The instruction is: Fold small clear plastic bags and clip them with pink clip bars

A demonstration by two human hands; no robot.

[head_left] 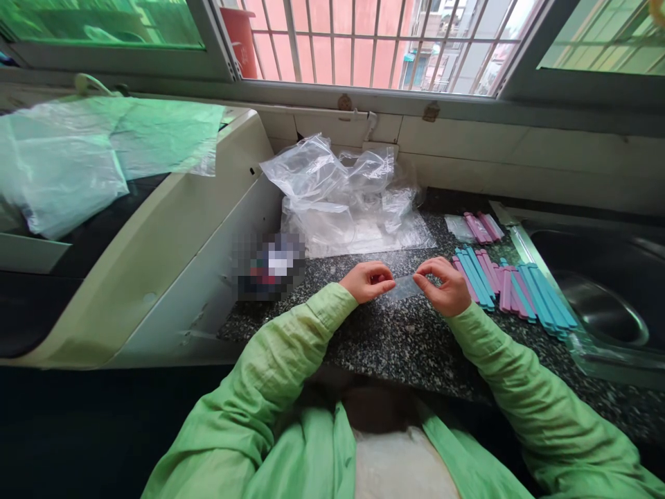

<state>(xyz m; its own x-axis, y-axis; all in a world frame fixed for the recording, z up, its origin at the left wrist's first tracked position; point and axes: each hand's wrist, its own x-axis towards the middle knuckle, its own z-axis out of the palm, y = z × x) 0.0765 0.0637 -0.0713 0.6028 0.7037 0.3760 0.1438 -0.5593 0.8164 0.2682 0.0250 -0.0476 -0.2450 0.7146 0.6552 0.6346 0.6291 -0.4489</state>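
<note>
A small clear plastic bag point(405, 287) is stretched between my two hands, just above the speckled dark countertop point(379, 339). My left hand point(368, 281) pinches its left end between thumb and fingers. On its right end my right hand point(443, 284) has a similar pinch. Right beside my right hand lie pink and teal plastic sealing clips point(475, 277), long and thin, in loose rows. More teal clips point(545, 298) lie further right, near the sink. Behind them, several pink clips point(483, 227) rest by a small clear packet point(459, 227).
Crumpled clear plastic bags point(353, 201) are heaped at the back against the tiled wall. A blurred-out object point(270, 267) sits left of my left hand. A washing machine point(208, 229) with plastic sheeting point(119, 138) on top stands at the left; a metal sink point(603, 305) is at the right.
</note>
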